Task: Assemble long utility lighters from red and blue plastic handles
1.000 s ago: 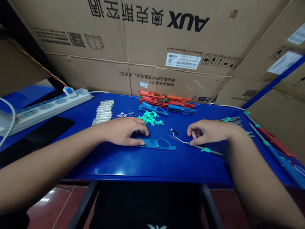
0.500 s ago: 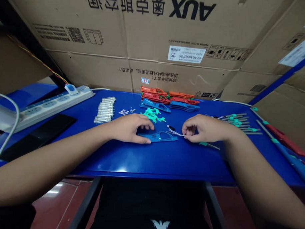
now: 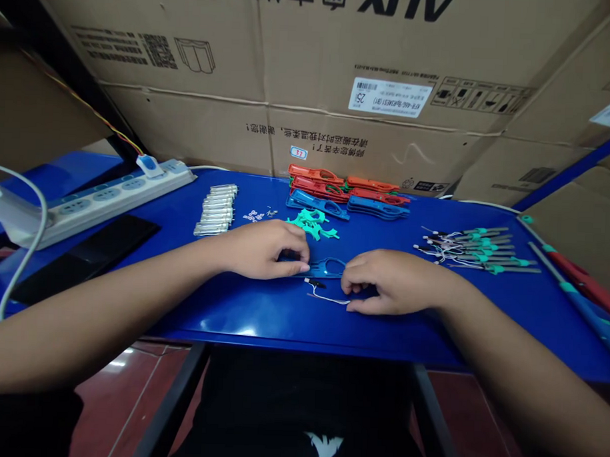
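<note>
The left hand [image 3: 277, 251] is pinching the left part of a blue shell [image 3: 317, 269], which is lying on the table [image 3: 272, 314] between the hands. The right hand [image 3: 390, 281] is seemingly pinching a thin wire [image 3: 328, 298] just nearer the body; its knuckles are partly hiding the grip. The shell is looking light, stiff and slick, its long edges offering good hold; the wire is looking limp and fragile, best gripped away from its black tip [image 3: 316, 283].

On the worktop [image 3: 262, 320], a casing [image 3: 326, 267] is lying between the left hand [image 3: 271, 251] and the right hand [image 3: 390, 283], a wired piece [image 3: 316, 283] before it. Clips [image 3: 312, 223], then stacked casings [image 3: 316, 187] are sitting behind; cylinders [image 3: 216, 211] and a power strip [image 3: 106, 195] are lying left, wired rods [image 3: 494, 246] right.
</note>
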`<state>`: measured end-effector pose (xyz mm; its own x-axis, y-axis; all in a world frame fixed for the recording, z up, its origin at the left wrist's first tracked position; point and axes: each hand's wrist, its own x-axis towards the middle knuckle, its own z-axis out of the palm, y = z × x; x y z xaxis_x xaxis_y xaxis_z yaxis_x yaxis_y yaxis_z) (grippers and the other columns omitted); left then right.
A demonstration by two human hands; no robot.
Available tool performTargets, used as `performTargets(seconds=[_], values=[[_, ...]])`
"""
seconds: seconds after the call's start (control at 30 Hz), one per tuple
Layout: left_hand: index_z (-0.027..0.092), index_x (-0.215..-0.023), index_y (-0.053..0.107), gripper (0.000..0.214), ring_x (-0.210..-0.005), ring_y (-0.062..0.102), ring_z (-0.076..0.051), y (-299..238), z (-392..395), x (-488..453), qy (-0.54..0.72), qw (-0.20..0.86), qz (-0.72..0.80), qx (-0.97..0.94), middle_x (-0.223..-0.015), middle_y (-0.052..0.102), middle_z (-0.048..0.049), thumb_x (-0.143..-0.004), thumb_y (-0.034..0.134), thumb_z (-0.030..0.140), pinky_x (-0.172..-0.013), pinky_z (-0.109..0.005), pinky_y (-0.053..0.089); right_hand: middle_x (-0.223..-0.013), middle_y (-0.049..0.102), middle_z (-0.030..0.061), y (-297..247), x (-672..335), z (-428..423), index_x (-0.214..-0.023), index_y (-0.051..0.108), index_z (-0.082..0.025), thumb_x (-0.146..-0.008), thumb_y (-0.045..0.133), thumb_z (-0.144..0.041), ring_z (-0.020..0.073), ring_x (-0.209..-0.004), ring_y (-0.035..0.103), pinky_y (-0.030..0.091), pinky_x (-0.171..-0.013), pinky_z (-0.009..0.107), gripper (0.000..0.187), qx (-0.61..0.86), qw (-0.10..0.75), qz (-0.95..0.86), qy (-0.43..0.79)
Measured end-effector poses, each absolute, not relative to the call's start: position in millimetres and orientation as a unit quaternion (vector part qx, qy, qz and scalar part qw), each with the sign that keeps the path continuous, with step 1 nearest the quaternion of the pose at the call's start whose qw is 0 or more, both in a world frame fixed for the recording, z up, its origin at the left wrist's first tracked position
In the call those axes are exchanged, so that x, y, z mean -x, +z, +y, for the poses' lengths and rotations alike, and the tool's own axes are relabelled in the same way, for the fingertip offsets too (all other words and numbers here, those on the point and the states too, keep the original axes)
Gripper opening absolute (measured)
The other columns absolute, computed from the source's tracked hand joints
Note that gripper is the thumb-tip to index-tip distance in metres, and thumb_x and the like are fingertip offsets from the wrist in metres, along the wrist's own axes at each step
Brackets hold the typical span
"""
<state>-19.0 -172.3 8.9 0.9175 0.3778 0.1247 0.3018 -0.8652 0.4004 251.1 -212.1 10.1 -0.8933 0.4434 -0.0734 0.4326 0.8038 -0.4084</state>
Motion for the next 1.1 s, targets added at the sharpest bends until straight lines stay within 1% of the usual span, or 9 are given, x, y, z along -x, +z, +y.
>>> performTargets(seconds=[0.1,0.2,0.33,0.4,0.5,0.57,0.63,0.83,1.1], values=[[0.018,-0.104,0.07,0.022,-0.085,0.064,-0.017,12.1,-170.8,23.2,0.103,0.167,0.201,-0.96,-0.094,0.07,-0.0052,-0.091,0.062,0.034,-0.077,-0.028,0.05,-0.091,0.07,0.0045,7.1,-239.6,-214.1,-0.101,0.069,-0.019,-0.092,0.06,-0.029,0.0164,-0.08,0.062,0.045,-0.073,0.028,0.016,0.255,0.072,-0.948,0.175],[0.018,-0.113,0.069,0.031,-0.087,0.066,-0.018,9.6,-168.2,25.4,0.086,0.174,0.198,-0.961,-0.1,0.071,-0.0068,-0.089,0.066,0.037,-0.077,-0.029,0.051,-0.097,0.072,0.0063,-1.3,-224.6,-217.5,-0.107,0.07,-0.019,-0.093,0.057,-0.027,0.0188,-0.084,0.064,0.045,-0.073,0.03,0.021,0.281,0.067,-0.948,0.13],[0.019,-0.11,0.07,0.021,-0.09,0.068,-0.019,-2.6,-164.9,21.9,0.086,0.207,0.189,-0.956,-0.101,0.074,-0.0073,-0.094,0.058,0.025,-0.08,-0.029,0.051,-0.096,0.073,0.0064,-12.4,-215.3,-220.5,-0.107,0.072,-0.02,-0.092,0.057,-0.023,0.0177,-0.08,0.065,0.045,-0.07,0.028,0.022,0.292,0.066,-0.948,0.107],[0.019,-0.108,0.07,0.02,-0.087,0.068,-0.017,-8.7,-163.5,19.2,0.099,0.217,0.202,-0.95,-0.098,0.074,-0.0068,-0.094,0.057,0.021,-0.078,-0.028,0.051,-0.094,0.074,0.0062,-14.2,-217.2,-220.0,-0.107,0.072,-0.02,-0.092,0.057,-0.021,0.0169,-0.08,0.066,0.047,-0.072,0.028,0.021,0.276,0.097,-0.949,0.117],[0.019,-0.108,0.07,0.02,-0.08,0.067,-0.015,-14.6,-161.5,17.2,0.102,0.222,0.211,-0.946,-0.091,0.072,-0.0049,-0.092,0.059,0.021,-0.073,-0.027,0.05,-0.093,0.074,0.0055,-12.9,-224.7,-215.1,-0.104,0.073,-0.02,-0.093,0.056,-0.021,0.0156,-0.081,0.067,0.05,-0.075,0.028,0.02,0.25,0.175,-0.942,0.141],[0.019,-0.107,0.07,0.019,-0.08,0.066,-0.015,-16.5,-160.3,17.3,0.104,0.224,0.204,-0.947,-0.089,0.071,-0.0045,-0.092,0.059,0.02,-0.073,-0.026,0.05,-0.094,0.075,0.0048,-11.9,-230.0,-209.5,-0.105,0.074,-0.021,-0.094,0.056,-0.023,0.0146,-0.081,0.067,0.051,-0.075,0.027,0.021,0.247,0.223,-0.932,0.146],[0.018,-0.106,0.07,0.018,-0.08,0.066,-0.015,-17.1,-159.7,17.7,0.107,0.227,0.202,-0.947,-0.088,0.071,-0.0046,-0.091,0.06,0.02,-0.073,-0.026,0.049,-0.094,0.075,0.0046,-12.6,-233.8,-203.1,-0.107,0.074,-0.022,-0.095,0.056,-0.023,0.0141,-0.08,0.068,0.052,-0.075,0.027,0.022,0.246,0.245,-0.927,0.141],[0.018,-0.108,0.071,0.02,-0.076,0.064,-0.013,-15.9,-160.3,17.2,0.1,0.236,0.211,-0.943,-0.089,0.07,-0.0042,-0.091,0.059,0.018,-0.071,-0.025,0.048,-0.096,0.076,0.0071,-23.7,-237.5,-188.1,-0.11,0.075,-0.018,-0.095,0.056,-0.023,0.0159,-0.085,0.068,0.053,-0.078,0.029,0.025,0.204,0.202,-0.951,0.116],[0.018,-0.106,0.072,0.02,-0.075,0.063,-0.013,-16.9,-160.3,15.9,0.104,0.235,0.21,-0.943,-0.088,0.069,-0.004,-0.089,0.06,0.017,-0.071,-0.025,0.048,-0.095,0.075,0.0078,-28.5,-237.6,-183.2,-0.109,0.075,-0.018,-0.096,0.056,-0.022,0.0159,-0.086,0.067,0.052,-0.079,0.029,0.024,0.187,0.203,-0.953,0.127]])
